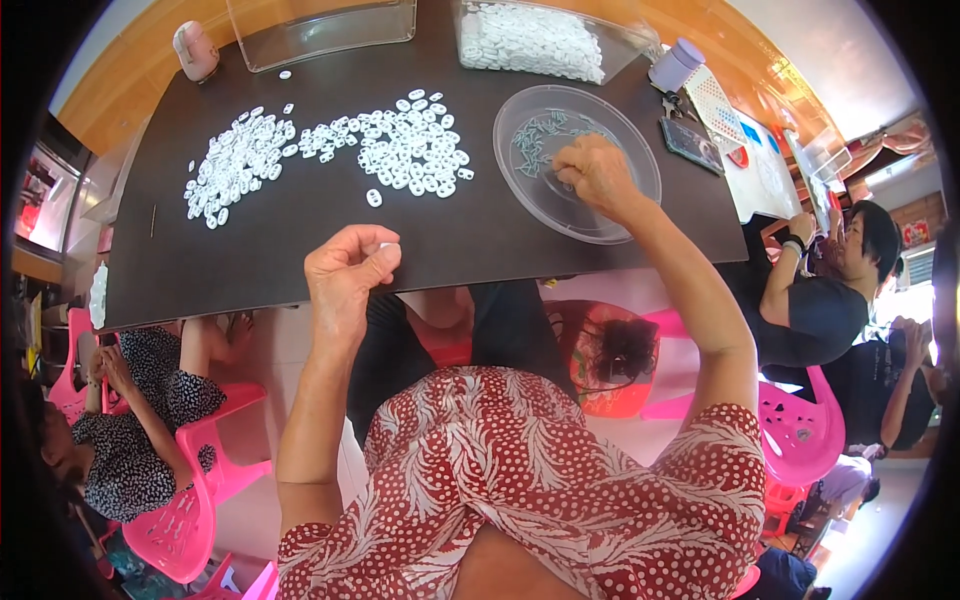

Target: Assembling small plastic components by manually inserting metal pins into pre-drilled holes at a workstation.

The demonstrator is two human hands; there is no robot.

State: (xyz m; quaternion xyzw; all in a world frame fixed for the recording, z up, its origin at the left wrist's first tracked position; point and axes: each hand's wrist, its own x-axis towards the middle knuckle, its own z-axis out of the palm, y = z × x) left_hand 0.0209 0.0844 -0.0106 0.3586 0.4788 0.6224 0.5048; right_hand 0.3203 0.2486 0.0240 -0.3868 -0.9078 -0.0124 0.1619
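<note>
My left hand [345,275] is closed at the table's front edge, thumb and forefinger pinching a small white plastic piece that shows only in part. My right hand [598,175] is over a round clear plastic tray [560,222], its fingers pressed together among thin grey-green screw-like pins [535,135]. Whatever those fingertips hold is hidden. To the left on the dark table [300,255] lie two loose heaps of white oval pieces with holes, a left heap [235,168] and a right heap [412,145], joined by a narrow strip. A single white piece [374,198] lies nearest my left hand.
At the back stand a clear bin [530,40] full of white pieces and another clear container [330,35]. A pink jar [196,52], a purple-lidded bottle [677,65] and a phone [691,146] are on the table. People sit on both sides, near pink chairs [800,415].
</note>
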